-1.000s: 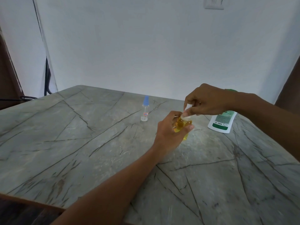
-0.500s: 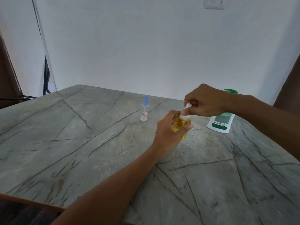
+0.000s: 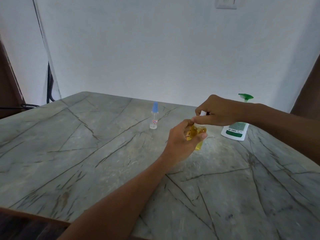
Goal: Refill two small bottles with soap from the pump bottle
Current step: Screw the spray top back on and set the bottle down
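— What are our hands doing?

— Our left hand (image 3: pixel 180 141) is gripping a small bottle (image 3: pixel 199 134) of yellow soap, with fingers and thumb curling round its body. Our right hand (image 3: pixel 220 110) is pinching a white cap (image 3: pixel 202 113) at the bottle's neck, thumb and fingers closing on it.

— Where are we holding that bottle?

— We are keeping it upright over the grey veined table (image 3: pixel 86 153), toward the far right corner. We cannot tell whether its base is touching the surface.

— And the other things?

— A second small bottle (image 3: pixel 154 118), clear with a blue cap, is standing near the far edge, apart to the left. The pump bottle (image 3: pixel 235 130), white with a green pump, is standing by the far right corner, partly hiding behind our right wrist.
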